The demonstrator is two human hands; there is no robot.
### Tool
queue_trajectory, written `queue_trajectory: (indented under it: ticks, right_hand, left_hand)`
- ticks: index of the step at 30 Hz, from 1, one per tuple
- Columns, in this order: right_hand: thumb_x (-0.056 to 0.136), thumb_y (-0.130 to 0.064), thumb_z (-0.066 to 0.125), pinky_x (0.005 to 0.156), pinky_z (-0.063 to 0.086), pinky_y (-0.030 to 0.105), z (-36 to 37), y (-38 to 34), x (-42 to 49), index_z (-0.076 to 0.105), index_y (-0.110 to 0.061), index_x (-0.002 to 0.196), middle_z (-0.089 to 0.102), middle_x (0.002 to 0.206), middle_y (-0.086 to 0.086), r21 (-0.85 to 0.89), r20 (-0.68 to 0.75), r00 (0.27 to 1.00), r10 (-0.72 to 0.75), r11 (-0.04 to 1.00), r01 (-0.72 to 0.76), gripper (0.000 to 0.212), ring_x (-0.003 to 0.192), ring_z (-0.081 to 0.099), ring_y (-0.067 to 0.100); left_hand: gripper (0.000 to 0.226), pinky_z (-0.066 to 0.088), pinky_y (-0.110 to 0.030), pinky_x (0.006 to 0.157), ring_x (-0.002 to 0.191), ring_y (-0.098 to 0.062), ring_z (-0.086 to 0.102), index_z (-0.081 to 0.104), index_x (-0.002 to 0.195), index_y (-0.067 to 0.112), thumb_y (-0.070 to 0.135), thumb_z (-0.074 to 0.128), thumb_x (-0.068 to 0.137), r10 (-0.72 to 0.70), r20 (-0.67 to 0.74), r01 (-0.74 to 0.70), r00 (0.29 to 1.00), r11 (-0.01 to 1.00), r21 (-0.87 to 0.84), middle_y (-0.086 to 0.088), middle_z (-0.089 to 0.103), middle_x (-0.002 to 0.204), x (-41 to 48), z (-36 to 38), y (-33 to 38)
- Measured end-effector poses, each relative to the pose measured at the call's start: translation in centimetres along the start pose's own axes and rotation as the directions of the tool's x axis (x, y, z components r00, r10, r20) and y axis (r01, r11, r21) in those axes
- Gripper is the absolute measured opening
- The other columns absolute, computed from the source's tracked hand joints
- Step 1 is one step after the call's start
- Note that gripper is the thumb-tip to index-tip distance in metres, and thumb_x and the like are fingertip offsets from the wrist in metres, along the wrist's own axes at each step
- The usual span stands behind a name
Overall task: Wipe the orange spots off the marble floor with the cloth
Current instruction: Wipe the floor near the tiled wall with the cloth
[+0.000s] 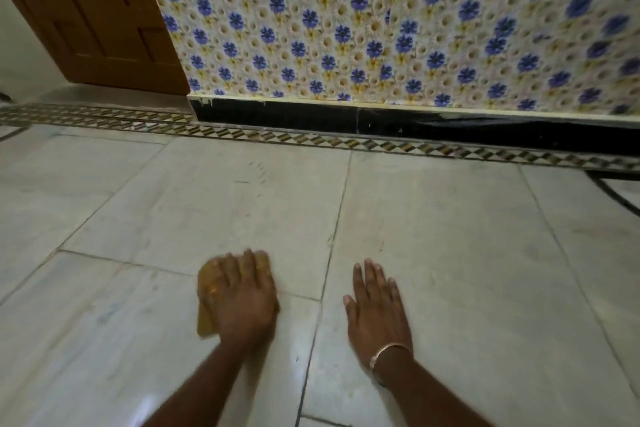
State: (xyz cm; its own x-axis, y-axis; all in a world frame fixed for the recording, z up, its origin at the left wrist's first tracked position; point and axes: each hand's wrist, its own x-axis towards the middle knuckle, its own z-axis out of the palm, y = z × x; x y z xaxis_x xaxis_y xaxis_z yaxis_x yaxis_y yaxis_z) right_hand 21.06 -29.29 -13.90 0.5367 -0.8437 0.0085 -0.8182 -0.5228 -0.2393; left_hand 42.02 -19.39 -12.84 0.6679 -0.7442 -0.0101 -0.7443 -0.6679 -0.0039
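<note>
I count 2 hands: left hand (244, 298) and right hand (375, 308). 1 cloth (207, 288), yellow-orange, under the left. 1 bracelet (388, 354), on the right wrist. 1 door (93, 10), top left. 1 patterned border strip (311, 140) along the wall. Marble floor (450, 236): approx 8 slabs in view, edges cut off so can't be exact. Orange spots: can't make out any to count.

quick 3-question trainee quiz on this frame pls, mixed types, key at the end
1. True or false: the left hand presses the yellow cloth onto the marble floor.
2. The right hand is: A) holding a cloth B) flat on the floor, empty C) out of view.
3. Fill in: a thin metal ___ sits on the right wrist.

Key: 1 true; 2 B; 3 bangle.
</note>
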Motion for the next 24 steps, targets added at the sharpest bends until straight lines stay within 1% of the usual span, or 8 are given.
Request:
queue_trajectory:
  ticks: [5,10,11,15,16,17,20,24]
  right_hand:
    - [0.102,-0.041,0.021,0.117,0.014,0.043,0.2,-0.4,-0.1,0.039,-0.009,0.152,0.036,0.159,0.012,-0.057,-0.016,1.000,-0.023,0.998,0.022,0.062,0.148,0.035,0.026]
    - [0.100,-0.041,0.021,0.118,0.010,0.041,0.2,0.1,0.0,0.035,-0.006,0.154,0.031,0.162,0.012,-0.063,-0.039,0.999,-0.016,0.998,0.013,0.065,0.151,0.028,0.026]
    - [0.100,-0.041,0.021,0.118,0.011,0.041,0.3,0.0,0.1,0.036,-0.005,0.153,0.032,0.161,0.013,-0.054,-0.051,0.999,-0.007,0.999,0.004,0.065,0.150,0.029,0.026]
    - [0.097,-0.045,0.003,0.122,-0.002,0.040,0.3,-0.5,0.1,0.015,-0.008,0.159,0.010,0.168,0.011,-0.028,-0.032,0.999,-0.014,1.000,0.013,0.073,0.156,0.007,0.024]
    - [0.094,-0.046,-0.002,0.123,-0.005,0.040,0.3,-0.5,0.1,0.011,-0.009,0.160,0.004,0.168,0.010,-0.011,-0.012,1.000,-0.024,1.000,0.024,0.076,0.156,0.001,0.024]
    - [0.091,-0.047,-0.006,0.124,-0.006,0.040,0.1,-0.4,0.1,0.008,-0.009,0.160,0.001,0.168,0.010,-0.005,0.002,0.999,-0.036,0.999,0.036,0.080,0.156,-0.003,0.023]
    - [0.087,-0.049,-0.010,0.123,-0.010,0.039,-1.0,0.1,0.5,0.006,-0.009,0.160,-0.004,0.168,0.009,0.010,0.019,0.998,-0.058,0.998,0.057,0.085,0.156,-0.008,0.023]
    - [0.092,-0.049,-0.001,0.121,-0.005,0.040,-1.8,-0.8,2.8,0.021,-0.005,0.158,0.010,0.167,0.013,0.072,-0.113,0.994,-0.008,0.997,0.017,0.082,0.156,0.005,0.026]
  left_hand:
    - [0.064,-0.004,-0.057,0.123,0.160,-0.028,0.013,0.022,0.164,0.031,0.055,0.019,0.104,0.272,-0.021,-0.272,0.962,0.946,-0.176,-0.005,0.022,0.172,-0.7,-0.4,7.7]
    - [0.067,0.011,-0.070,0.121,0.159,-0.034,0.010,0.022,0.164,0.028,0.051,0.013,0.102,-0.141,0.051,0.147,0.989,0.976,-0.163,-0.012,0.022,0.171,1.3,-1.1,1.7]
    - [0.069,0.013,-0.073,0.119,0.159,-0.038,0.012,0.023,0.164,0.025,0.050,0.015,0.100,-0.131,-0.012,0.128,0.991,0.982,-0.141,-0.016,0.024,0.170,-1.2,-0.8,2.4]
    - [0.066,0.004,-0.064,0.124,0.161,-0.030,0.010,0.024,0.163,0.031,0.054,0.021,0.102,0.319,-0.072,-0.327,0.945,0.929,-0.174,-0.007,0.020,0.172,-4.4,-0.5,7.8]
    - [0.064,0.007,-0.062,0.124,0.160,-0.029,0.013,0.028,0.162,0.032,0.053,0.022,0.102,0.341,-0.057,-0.345,0.938,0.922,-0.178,-0.006,0.023,0.171,-2.4,-0.4,7.5]
    - [0.062,0.015,-0.064,0.122,0.158,-0.033,0.021,0.036,0.159,0.031,0.050,0.025,0.101,0.286,-0.034,-0.287,0.958,0.941,-0.179,-0.011,0.031,0.168,-0.3,-0.3,6.6]
    - [0.051,0.034,-0.067,0.107,0.140,-0.042,0.044,0.058,0.140,0.018,0.037,0.040,0.097,-0.203,-0.060,0.178,0.977,0.942,-0.283,-0.023,0.054,0.146,2.8,-0.5,1.4]
    - [0.037,0.036,-0.059,0.100,0.132,-0.037,0.049,0.056,0.138,0.019,0.021,0.044,0.103,-0.211,-0.129,0.141,0.969,0.901,-0.410,-0.011,0.060,0.139,-1.5,-1.1,1.1]
